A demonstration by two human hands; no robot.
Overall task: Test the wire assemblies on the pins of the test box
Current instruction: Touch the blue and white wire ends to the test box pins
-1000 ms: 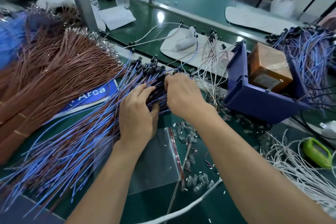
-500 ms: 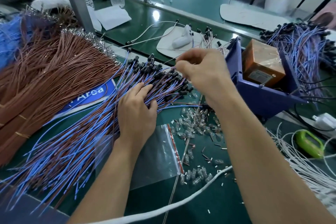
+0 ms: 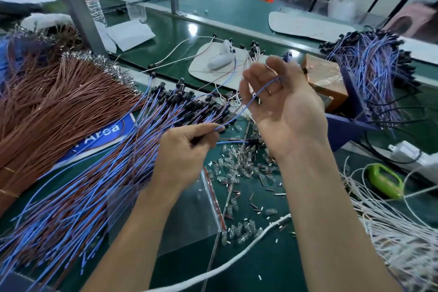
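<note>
Just above the green bench top [image 3: 260,272], your two hands held one wire assembly [image 3: 233,119] stretched between them. Your left hand [image 3: 187,152] was low and clenched, knuckles up, pinching the blue lead's lower end between thumb and fingertips. A second short lead with a black connector [image 3: 252,142] stuck out to the right from the same grip. Your right hand [image 3: 286,109] was raised with the palm turned toward you, its fingers half curled. The blue lead ran up across those fingers and was caught near the thumb; how firmly it was grasped there I could not tell.

Under your left forearm lay the big fan of blue-and-brown wire assemblies [image 3: 113,161], their black connectors bunched at the far end just beside your left hand. To its left sat a heap of brown wires [image 3: 52,104]. Between your wrists, small clear plastic housings [image 3: 237,168] were scattered on the bench next to a clear zip bag [image 3: 194,211].

Behind your right hand a brown box [image 3: 324,78] sat in a blue plastic tray [image 3: 350,123]; its pins were not visible. A second heap of blue wire assemblies [image 3: 372,71] lay beyond the tray, and loose white wires [image 3: 391,234] spread at the right.
</note>
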